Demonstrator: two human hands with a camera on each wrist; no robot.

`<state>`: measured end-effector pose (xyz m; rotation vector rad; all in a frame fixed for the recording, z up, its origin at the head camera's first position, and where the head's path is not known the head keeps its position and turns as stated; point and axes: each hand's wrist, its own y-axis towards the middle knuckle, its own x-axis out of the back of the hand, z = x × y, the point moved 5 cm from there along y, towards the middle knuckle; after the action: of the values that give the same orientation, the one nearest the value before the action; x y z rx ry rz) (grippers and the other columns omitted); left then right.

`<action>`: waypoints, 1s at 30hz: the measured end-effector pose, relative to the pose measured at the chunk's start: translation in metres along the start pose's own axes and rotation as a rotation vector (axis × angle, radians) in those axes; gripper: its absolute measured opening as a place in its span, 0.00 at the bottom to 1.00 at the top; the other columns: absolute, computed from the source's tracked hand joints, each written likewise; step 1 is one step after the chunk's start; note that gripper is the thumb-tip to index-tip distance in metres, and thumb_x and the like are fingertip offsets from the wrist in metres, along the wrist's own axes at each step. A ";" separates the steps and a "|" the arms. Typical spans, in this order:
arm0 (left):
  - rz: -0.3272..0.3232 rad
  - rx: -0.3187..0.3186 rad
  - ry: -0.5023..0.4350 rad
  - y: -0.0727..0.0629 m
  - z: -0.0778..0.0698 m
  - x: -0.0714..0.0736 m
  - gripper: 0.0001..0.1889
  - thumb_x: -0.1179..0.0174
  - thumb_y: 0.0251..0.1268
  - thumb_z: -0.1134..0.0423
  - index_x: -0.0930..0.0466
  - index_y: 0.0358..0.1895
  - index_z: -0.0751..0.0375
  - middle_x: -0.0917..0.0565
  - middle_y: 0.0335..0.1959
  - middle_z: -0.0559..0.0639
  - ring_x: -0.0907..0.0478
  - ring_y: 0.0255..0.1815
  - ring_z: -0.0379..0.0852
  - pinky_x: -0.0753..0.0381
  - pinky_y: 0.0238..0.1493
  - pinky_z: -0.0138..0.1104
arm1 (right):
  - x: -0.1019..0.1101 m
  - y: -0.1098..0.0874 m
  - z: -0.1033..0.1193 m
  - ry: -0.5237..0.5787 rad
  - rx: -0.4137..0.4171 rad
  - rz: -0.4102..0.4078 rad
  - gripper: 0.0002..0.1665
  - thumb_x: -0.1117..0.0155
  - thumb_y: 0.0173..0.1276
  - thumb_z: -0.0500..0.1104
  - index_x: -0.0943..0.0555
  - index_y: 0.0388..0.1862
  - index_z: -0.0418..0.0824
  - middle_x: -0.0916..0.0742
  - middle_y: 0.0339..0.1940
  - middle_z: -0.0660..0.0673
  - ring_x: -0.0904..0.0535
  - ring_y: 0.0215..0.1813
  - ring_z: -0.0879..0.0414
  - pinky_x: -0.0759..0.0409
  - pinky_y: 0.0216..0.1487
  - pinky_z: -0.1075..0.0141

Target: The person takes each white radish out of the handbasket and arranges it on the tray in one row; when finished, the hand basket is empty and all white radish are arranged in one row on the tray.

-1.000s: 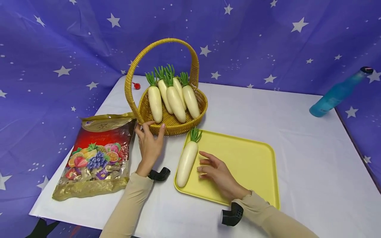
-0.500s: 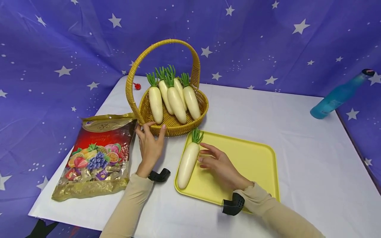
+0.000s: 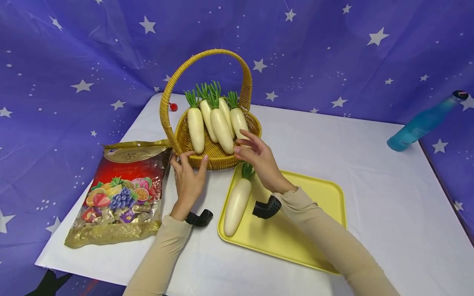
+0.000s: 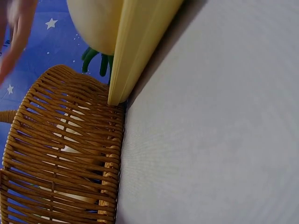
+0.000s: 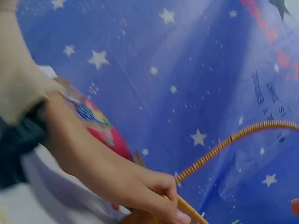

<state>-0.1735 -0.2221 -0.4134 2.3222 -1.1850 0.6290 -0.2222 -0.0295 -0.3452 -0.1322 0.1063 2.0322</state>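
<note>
Several white radishes (image 3: 221, 127) with green tops lie in a woven basket (image 3: 218, 163) with a tall handle. My left hand (image 3: 189, 181) holds the basket's front-left rim; the right wrist view shows its thumb and bent finger at the rim. Raised over the front-right rim is my right hand (image 3: 261, 162), fingers extended and apart, with nothing visible in them. It is nearest to the rightmost radish in the basket, partly hiding that one's lower end; contact cannot be told. Another white radish (image 3: 237, 207) lies along the left side of a yellow tray (image 3: 307, 213), its green top partly behind the right hand.
A red candy bag (image 3: 122, 193) lies left of the left hand. At the table's far right stands a blue bottle (image 3: 422, 123). A small red lollipop (image 3: 173, 107) sits behind the basket. In the left wrist view the tray edge (image 4: 140, 42) meets the basket.
My right hand has risen from beside the tray's radish and moved forward to the basket's right rim. My left hand stays at the rim. The radishes and tray keep their places.
</note>
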 end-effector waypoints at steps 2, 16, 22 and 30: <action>-0.002 -0.001 -0.003 0.000 0.000 0.000 0.29 0.52 0.56 0.33 0.37 0.54 0.48 0.52 0.66 0.64 0.35 0.55 0.66 0.33 0.44 0.51 | -0.004 0.016 -0.002 -0.002 0.013 -0.024 0.31 0.42 0.63 0.39 0.36 0.65 0.48 0.28 0.60 0.37 0.24 0.53 0.55 0.30 0.60 0.54; -0.023 -0.026 0.005 0.000 -0.001 0.001 0.28 0.53 0.57 0.33 0.36 0.53 0.49 0.52 0.66 0.65 0.32 0.51 0.66 0.32 0.43 0.51 | -0.017 0.085 -0.024 -0.183 -0.091 -0.261 0.31 0.43 0.59 0.35 0.32 0.63 0.49 0.29 0.61 0.41 0.34 0.62 0.49 0.31 0.58 0.57; -0.025 -0.028 0.012 0.000 0.000 0.000 0.28 0.52 0.57 0.34 0.35 0.52 0.49 0.53 0.68 0.64 0.34 0.55 0.66 0.32 0.46 0.51 | -0.021 0.095 -0.028 -0.296 -0.093 -0.214 0.36 0.47 0.57 0.32 0.36 0.65 0.55 0.36 0.67 0.42 0.40 0.68 0.48 0.32 0.53 0.58; -0.025 -0.040 0.007 0.000 -0.001 0.001 0.28 0.53 0.58 0.33 0.35 0.53 0.48 0.51 0.65 0.65 0.32 0.50 0.65 0.32 0.43 0.50 | -0.032 0.101 -0.030 -0.603 -0.045 -0.116 0.45 0.41 0.54 0.35 0.45 0.70 0.56 0.44 0.71 0.41 0.47 0.68 0.43 0.39 0.62 0.49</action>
<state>-0.1726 -0.2223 -0.4118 2.2963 -1.1538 0.5987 -0.2970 -0.1070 -0.3686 0.4367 -0.3191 1.8777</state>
